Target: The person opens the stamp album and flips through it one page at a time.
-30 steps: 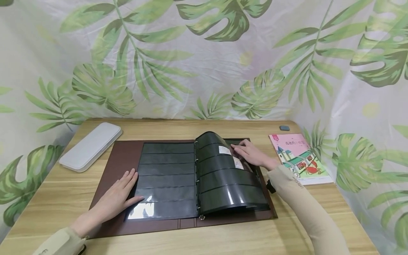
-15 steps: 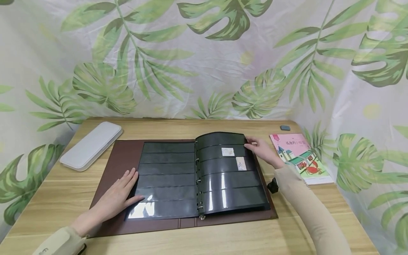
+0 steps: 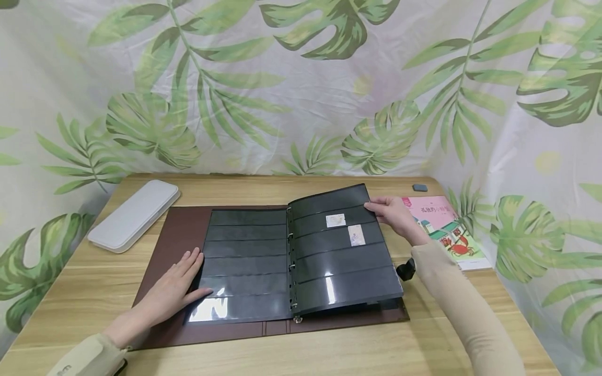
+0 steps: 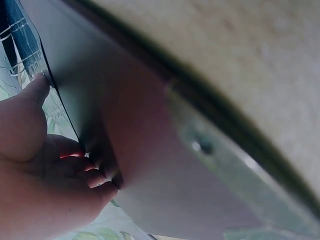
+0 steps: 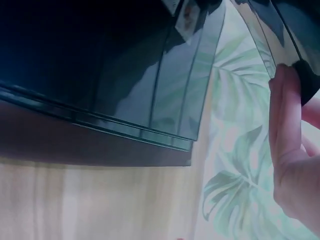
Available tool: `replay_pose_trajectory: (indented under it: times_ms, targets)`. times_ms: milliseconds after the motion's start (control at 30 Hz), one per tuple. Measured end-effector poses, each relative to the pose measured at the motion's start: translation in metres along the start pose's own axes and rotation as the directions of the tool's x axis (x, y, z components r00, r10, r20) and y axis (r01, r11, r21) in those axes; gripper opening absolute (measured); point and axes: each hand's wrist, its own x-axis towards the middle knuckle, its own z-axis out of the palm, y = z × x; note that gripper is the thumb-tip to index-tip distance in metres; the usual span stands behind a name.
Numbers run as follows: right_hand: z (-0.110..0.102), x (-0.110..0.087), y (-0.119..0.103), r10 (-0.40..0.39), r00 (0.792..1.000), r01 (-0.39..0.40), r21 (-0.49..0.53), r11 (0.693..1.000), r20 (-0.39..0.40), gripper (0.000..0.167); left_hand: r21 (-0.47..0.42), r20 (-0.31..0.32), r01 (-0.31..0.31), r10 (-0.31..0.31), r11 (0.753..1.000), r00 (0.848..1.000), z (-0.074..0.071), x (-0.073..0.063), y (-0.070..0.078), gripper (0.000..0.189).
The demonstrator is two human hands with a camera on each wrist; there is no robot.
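A brown ring-bound stamp album (image 3: 181,232) lies open on the table, with black strip-pocket pages on both sides. My left hand (image 3: 173,284) rests with straight fingers on the left cover and the edge of the left page (image 3: 249,250). My right hand (image 3: 396,215) pinches the outer edge of a right-hand page (image 3: 345,266) between thumb and fingers. That page is tilted up off the sheets below it. Two small pale stamps, one wide (image 3: 335,220) and one tall (image 3: 356,235), sit in its pockets. In the right wrist view the fingers (image 5: 285,110) hold a dark page corner.
A long white case (image 3: 134,215) lies at the back left of the table. A pink picture book (image 3: 458,230) is on the right, partly behind my right hand. A small blue-grey eraser-like block (image 3: 420,187) sits near the back right. A leaf-patterned curtain (image 3: 301,104) hangs behind.
The right page has swung down from a curled position, then its outer edge has risen slightly in my right hand's pinch. My right hand has moved right. The left hand stays put.
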Motion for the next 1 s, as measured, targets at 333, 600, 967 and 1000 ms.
replay_pose_trajectory:
  times_ms: [333, 600, 967, 1000]
  targets:
    - [0.000, -0.006, -0.020, -0.044, 0.996, 0.021, 0.266, 0.964, 0.083, 0.029, 0.003, -0.009, -0.010, 0.010, 1.000, 1.000, 0.001, 0.000, 0.001, 0.084]
    - [0.014, -0.011, -0.038, -0.109, 0.983, 0.042, 0.388, 0.921, 0.151, 0.016, 0.001, -0.002, -0.004, 0.004, 1.000, 1.000, 0.000, -0.001, 0.002, 0.084]
    - [0.053, -0.016, -0.070, -0.125, 0.964, 0.006, 0.452, 0.892, 0.234, 0.027, -0.010, -0.015, -0.009, 0.009, 1.000, 1.000, 0.000, -0.002, 0.000, 0.084]
    - [0.057, -0.016, -0.073, -0.128, 0.961, 0.003, 0.458, 0.889, 0.244, 0.029, -0.011, -0.014, -0.009, 0.009, 1.000, 1.000, -0.001, -0.002, 0.000, 0.084]
